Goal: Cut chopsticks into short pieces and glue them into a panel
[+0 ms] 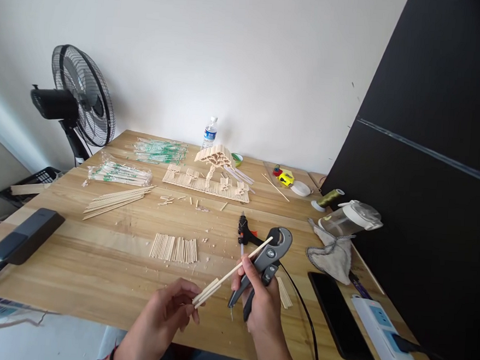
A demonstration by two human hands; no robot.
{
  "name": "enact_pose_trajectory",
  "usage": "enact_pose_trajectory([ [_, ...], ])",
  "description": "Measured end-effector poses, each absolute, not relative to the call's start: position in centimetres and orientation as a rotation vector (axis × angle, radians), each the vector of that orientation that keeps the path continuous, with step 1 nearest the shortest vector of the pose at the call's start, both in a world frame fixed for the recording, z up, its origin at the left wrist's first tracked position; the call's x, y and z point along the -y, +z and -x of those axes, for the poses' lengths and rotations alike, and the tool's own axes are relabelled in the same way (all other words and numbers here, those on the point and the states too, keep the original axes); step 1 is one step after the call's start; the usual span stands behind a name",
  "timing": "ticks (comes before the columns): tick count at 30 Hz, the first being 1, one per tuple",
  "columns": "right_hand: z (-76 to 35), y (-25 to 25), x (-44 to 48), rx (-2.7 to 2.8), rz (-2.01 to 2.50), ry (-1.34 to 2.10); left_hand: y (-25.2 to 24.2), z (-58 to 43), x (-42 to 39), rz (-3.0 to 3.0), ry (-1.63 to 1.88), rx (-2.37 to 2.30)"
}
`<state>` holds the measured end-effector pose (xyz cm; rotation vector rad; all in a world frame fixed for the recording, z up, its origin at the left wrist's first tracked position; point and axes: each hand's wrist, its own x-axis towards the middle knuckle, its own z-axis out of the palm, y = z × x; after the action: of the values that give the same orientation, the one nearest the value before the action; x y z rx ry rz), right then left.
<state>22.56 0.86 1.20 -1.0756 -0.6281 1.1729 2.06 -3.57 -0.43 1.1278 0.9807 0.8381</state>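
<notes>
My left hand [169, 312] pinches the near ends of a few wooden chopsticks [233, 271], which slant up to the right. Their far tips rest in the jaw of a grey ratchet cutter [270, 256]. My right hand [258, 299] is wrapped round the cutter's handles, above the near edge of the wooden table [94, 268]. A row of short cut sticks [174, 248] lies on the table left of the hands. Behind the cutter lies a black glue gun [245, 231].
A stick model on a stick base [207, 179] stands at the back, with wrapped chopstick packs [119, 174], loose chopsticks [117, 200] and a water bottle [210, 132]. A phone [339, 316], power strip [385, 335], cloth [333, 252] and jug [350, 218] sit right. A fan [81, 103] stands left.
</notes>
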Motion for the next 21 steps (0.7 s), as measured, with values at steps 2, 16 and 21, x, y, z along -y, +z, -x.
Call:
enact_pose_trajectory([
  [2,-22.4,1.1,-0.8,0.617,1.08,1.187,-0.4,-2.2,3.8,-1.105,0.852,-0.964],
  [16,-21.9,-1.0,-0.1,0.672,1.091,1.139,-2.1,-3.5,5.8,-0.948,0.996,-0.995],
  [21,-22.1,-0.9,-0.5,0.763,1.121,1.091,-1.2,-3.7,5.6,-0.935,0.912,-0.975],
])
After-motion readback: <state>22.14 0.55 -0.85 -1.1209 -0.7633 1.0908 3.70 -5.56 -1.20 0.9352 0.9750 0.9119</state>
